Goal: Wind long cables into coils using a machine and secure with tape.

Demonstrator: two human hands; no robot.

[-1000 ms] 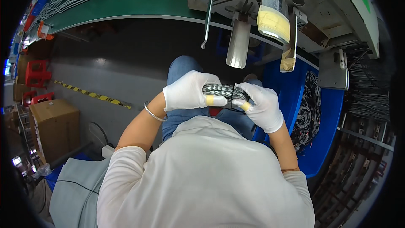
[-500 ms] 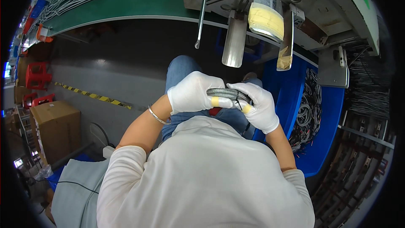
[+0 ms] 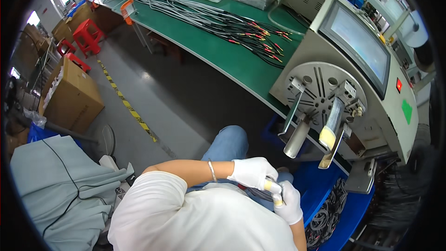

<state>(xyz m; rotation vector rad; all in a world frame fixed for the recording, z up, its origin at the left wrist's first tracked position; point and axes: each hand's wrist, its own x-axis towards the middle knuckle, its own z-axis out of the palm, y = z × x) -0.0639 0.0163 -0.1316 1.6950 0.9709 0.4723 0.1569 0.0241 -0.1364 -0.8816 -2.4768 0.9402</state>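
Observation:
My left hand (image 3: 253, 172), in a white glove with yellow tape on a finger, is closed round the upper side of a coiled grey cable (image 3: 256, 194). Gloved the same way, my right hand (image 3: 291, 203) is closed at the coil's right side, its taped finger close to the left hand's fingers. Both are held low over my lap, near my knee in blue jeans. Fingers and sleeve hide most of the coil, so its tie does not show.
Ahead right, a winding machine with a screen carries a round slotted plate (image 3: 320, 94) with metal posts jutting toward me. Many cables (image 3: 223, 18) lie on the green table (image 3: 195, 42). A blue bin (image 3: 346, 232) of coiled cables stands right; a cardboard box (image 3: 76, 100) is left.
The view has swung up and left, bringing the tabletop and the machine's screen into sight. Both hands still grip the coil, now lower in the picture, with more of it hidden.

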